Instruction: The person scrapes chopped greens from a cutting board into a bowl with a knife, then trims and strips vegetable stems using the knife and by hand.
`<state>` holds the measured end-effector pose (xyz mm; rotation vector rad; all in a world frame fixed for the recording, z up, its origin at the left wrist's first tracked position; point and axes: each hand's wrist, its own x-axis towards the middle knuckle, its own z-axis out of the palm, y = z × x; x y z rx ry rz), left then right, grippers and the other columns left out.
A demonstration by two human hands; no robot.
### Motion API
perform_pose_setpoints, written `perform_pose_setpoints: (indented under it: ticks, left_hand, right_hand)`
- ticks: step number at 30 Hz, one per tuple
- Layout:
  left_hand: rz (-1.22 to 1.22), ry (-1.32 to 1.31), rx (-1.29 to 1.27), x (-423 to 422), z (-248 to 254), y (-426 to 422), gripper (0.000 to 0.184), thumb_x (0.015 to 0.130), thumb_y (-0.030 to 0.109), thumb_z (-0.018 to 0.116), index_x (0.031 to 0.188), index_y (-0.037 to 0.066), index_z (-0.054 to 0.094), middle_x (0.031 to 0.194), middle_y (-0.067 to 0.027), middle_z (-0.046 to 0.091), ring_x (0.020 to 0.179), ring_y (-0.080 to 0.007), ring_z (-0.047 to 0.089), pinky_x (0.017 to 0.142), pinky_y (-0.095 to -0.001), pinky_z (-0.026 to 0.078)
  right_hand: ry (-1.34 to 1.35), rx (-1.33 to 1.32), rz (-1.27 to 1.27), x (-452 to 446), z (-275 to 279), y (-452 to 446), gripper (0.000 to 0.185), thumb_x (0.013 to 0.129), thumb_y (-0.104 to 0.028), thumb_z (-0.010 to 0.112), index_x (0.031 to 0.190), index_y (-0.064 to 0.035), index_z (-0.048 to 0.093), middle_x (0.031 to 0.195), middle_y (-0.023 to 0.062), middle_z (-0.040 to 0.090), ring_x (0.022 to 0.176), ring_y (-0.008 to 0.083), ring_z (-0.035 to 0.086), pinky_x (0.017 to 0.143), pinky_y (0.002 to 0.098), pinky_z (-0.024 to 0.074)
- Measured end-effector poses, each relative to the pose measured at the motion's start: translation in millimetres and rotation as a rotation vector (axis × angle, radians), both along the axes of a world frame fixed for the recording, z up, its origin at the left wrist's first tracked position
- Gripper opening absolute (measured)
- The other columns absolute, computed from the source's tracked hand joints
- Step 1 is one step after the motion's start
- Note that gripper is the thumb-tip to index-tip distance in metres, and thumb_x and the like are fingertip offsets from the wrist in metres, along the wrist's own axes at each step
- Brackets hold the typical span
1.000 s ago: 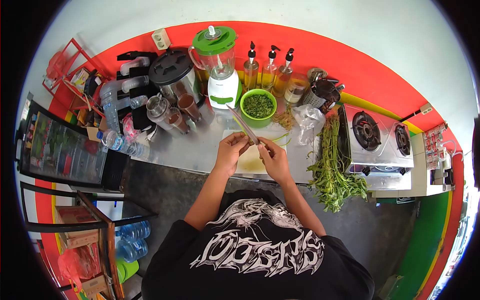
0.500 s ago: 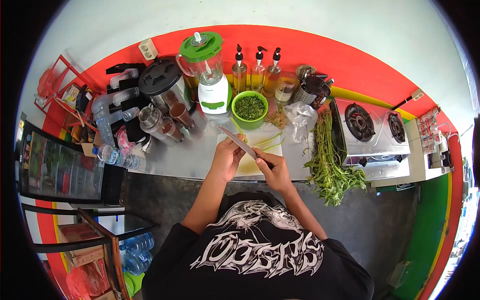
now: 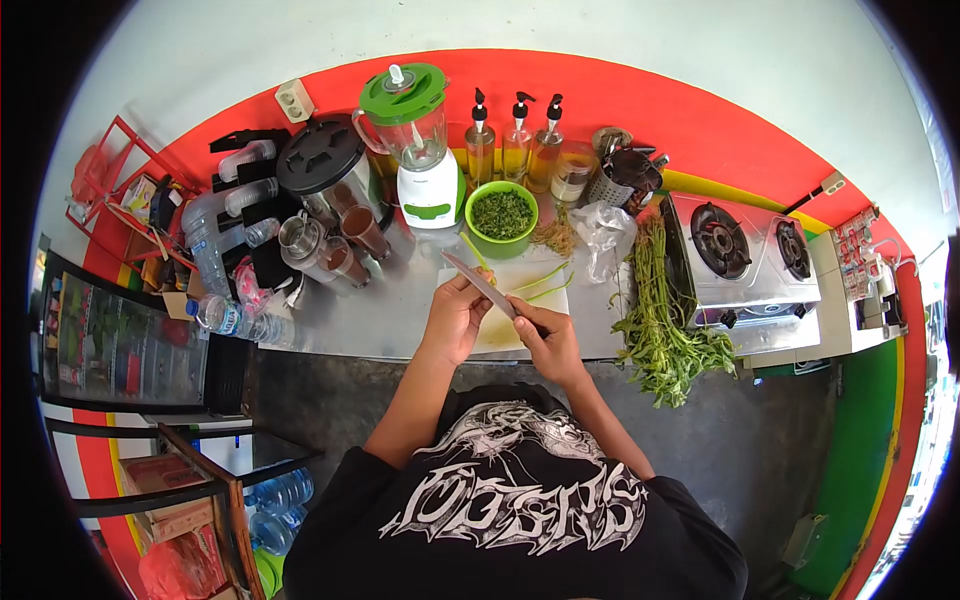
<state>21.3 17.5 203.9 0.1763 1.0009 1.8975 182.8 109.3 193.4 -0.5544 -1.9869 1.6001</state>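
Note:
My right hand is wrapped round the dark handle of a knife, whose blade points up and to the left. The fingers of my left hand are pinched round a green stalk beside the blade. Beneath both hands lies a white cutting board, with more green stalks on its right part. Just beyond the board stands a green bowl of chopped greens.
A blender and pump bottles stand at the back. To the right are a plastic bag, a bundle of leafy stems and a gas stove. Metal cups and a water bottle are at the left.
The view has shifted, so the counter items appear further left. The knife blade has tilted further left, away from upright, and more of the stalks on the board shows. Both hands keep their grip.

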Motion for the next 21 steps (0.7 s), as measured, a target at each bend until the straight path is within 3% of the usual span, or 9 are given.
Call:
perform_pose_setpoints:
  ticks: [2, 4, 8, 13, 21]
  left_hand:
    - [0.001, 0.003, 0.002, 2, -3, -2, 0.012, 0.099, 0.014, 0.068, 0.105, 0.004, 0.069, 0.094, 0.0016, 0.066, 0.085, -0.0075, 0.063, 0.079, -0.0226, 0.052]
    - [-0.036, -0.044, 0.007, 2, -7, -2, 0.012, 0.099, 0.013, 0.067, 0.107, 0.004, 0.069, 0.095, 0.0008, 0.067, 0.086, -0.0075, 0.063, 0.08, -0.0224, 0.052]
    - [0.005, -0.034, 0.108, 0, -11, -2, 0.012, 0.099, 0.01, 0.067, 0.107, 0.002, 0.069, 0.096, -0.0005, 0.068, 0.087, -0.0088, 0.063, 0.081, -0.023, 0.052]
    - [0.114, 0.235, 0.037, 8, -8, 0, 0.012, 0.099, 0.007, 0.066, 0.107, -0.001, 0.069, 0.098, -0.0031, 0.07, 0.087, -0.0107, 0.064, 0.083, -0.0258, 0.053]
    - [0.082, 0.164, 0.039, 4, -11, -1, 0.016, 0.098, 0.007, 0.065, 0.11, -0.002, 0.071, 0.097, -0.0019, 0.07, 0.083, -0.0088, 0.058, 0.08, -0.0248, 0.048]
  right_hand:
    - [-0.005, -0.013, 0.002, -1, -3, -2, 0.036, 0.1, -0.017, 0.067, 0.129, 0.0051, 0.067, 0.089, 0.0131, 0.072, 0.078, 0.0119, 0.061, 0.071, 0.0286, 0.0499]
    - [0.027, -0.006, 0.032, -3, -7, -2, 0.039, 0.104, -0.02, 0.061, 0.137, 0.0011, 0.063, 0.071, -0.0034, 0.051, 0.063, 0.0055, 0.045, 0.056, 0.0243, 0.0385]
    - [0.004, -0.057, 0.054, -5, -11, -4, 0.039, 0.105, -0.02, 0.058, 0.138, 0.0019, 0.062, 0.071, -0.0044, 0.05, 0.062, 0.0045, 0.043, 0.055, 0.0234, 0.0372]
    - [0.012, -0.128, 0.072, -7, -13, -4, 0.039, 0.107, -0.018, 0.055, 0.139, 0.0044, 0.06, 0.072, -0.0051, 0.049, 0.061, 0.0036, 0.041, 0.054, 0.0224, 0.0354]
    - [0.038, -0.189, 0.022, -9, -9, -3, 0.038, 0.105, -0.02, 0.06, 0.135, 0.002, 0.064, 0.069, -0.0032, 0.05, 0.063, 0.0055, 0.043, 0.055, 0.0254, 0.0368]
